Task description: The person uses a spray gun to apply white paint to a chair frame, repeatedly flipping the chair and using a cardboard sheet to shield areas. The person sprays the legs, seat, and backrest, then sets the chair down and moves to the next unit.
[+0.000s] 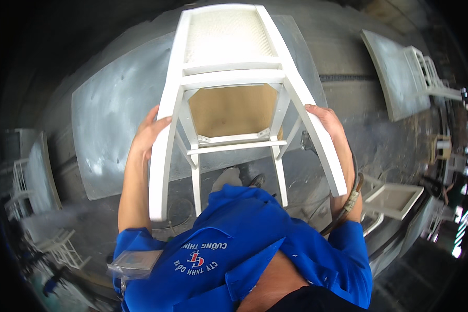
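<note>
White-painted wooden chair [229, 93] tipped on its back across a grey metal-topped table [109, 130], legs pointing toward the wearer, raw tan seat underside showing at centre frame. Left hand [150, 132] at 9 o'clock of the chair, fingers pressed together and curled round the left rear leg; right hand [325, 122] at 3 o'clock, fingers wrapped close over the right rear leg. More white chair frames [431, 73] at 2 o'clock, well apart.

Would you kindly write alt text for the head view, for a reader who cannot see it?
A person in a blue work shirt holds a white-painted wooden chair tipped on its back over a grey metal table, left hand and right hand each gripping a rear leg. More white chairs stand around.
</note>
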The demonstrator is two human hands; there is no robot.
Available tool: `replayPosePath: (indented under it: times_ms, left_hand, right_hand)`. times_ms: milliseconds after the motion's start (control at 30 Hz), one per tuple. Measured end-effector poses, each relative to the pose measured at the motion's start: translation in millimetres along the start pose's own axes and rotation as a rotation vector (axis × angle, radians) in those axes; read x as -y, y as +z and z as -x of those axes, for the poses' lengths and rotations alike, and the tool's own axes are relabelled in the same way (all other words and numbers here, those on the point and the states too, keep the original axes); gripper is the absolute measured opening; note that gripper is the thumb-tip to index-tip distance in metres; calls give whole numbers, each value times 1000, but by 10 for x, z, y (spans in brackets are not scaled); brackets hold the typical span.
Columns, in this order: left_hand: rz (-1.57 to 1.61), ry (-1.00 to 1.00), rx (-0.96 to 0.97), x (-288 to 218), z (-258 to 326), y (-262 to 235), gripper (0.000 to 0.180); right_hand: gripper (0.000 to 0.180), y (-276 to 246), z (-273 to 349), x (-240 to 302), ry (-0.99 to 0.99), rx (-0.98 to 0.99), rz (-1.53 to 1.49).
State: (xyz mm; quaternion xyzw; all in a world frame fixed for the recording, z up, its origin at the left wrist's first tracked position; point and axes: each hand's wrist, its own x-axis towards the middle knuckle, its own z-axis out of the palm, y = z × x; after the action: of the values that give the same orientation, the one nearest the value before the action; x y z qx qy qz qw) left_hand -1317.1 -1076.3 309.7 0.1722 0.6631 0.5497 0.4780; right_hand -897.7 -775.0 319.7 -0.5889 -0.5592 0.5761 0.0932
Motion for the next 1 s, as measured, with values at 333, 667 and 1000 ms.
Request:
replayPosePath:
  times_ms: [333,667,1000]
  left_hand:
    - [51,-19,127,-538,-1717,-234,35]
    - [-18,574,-1059,623,-1399,415,40]
    - [-195,447,1773,1194,1852,4087,49]
  right_hand:
    - [31,-421,55,618,-171,-246,-94]
    - [31,-853,700,212,-343,-373,100]
    - [48,-1156,793,-100,-403,-502,713]
